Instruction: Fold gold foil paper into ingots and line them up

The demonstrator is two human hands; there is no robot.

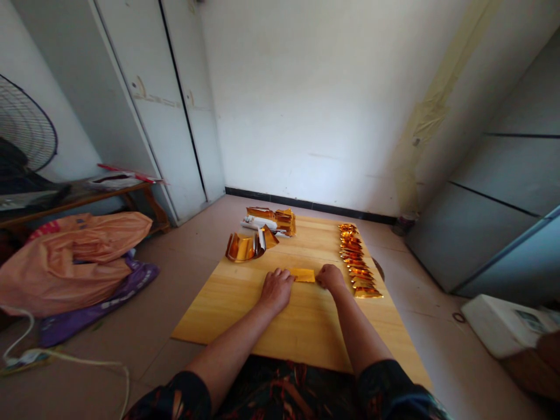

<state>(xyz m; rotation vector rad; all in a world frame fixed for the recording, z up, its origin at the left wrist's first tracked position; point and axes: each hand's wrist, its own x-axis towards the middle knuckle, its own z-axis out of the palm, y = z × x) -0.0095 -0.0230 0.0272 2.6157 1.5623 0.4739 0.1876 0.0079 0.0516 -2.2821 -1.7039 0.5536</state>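
1. Head view: left hand [279,287] lies palm down, fingers bent, fingertips over the near-left end of the gold foil piece [303,275]; whether it pinches or merely presses cannot be told
2. Right hand [331,276] is curled, with its fingertips at the opposite end of the piece; the fingertips are hidden, so a grip cannot be confirmed
3. Gold foil piece lies between the two hands, flat on the wooden surface [219,309], its long side running from hand to hand
4. Handling, judged by appearance: very light, thin and paper-like, smooth enough on the bright face to slide under dry fingers; likely to take a crease readily and keep it, and to tear or scuff if pulled hard
5. Recommended hold: one end pressed flat with the fingertips, the other pinched by edge or corner between thumb and forefinger; broad squeezing across the middle would probably crumple it
6. Beyond the right hand, a row of folded foil pieces [361,262] runs along the right side of the surface, closely set; these appear hollow or peaked and would likely dent, so lift by the ends
7. Beyond the left hand, curled foil sheets [245,248] stand bent upward; springy by judgement, best taken singly by a free edge
8. Farther off, near the far edge, lie a foil bundle [286,220] and a white wrapped item [259,223], contents not discernible
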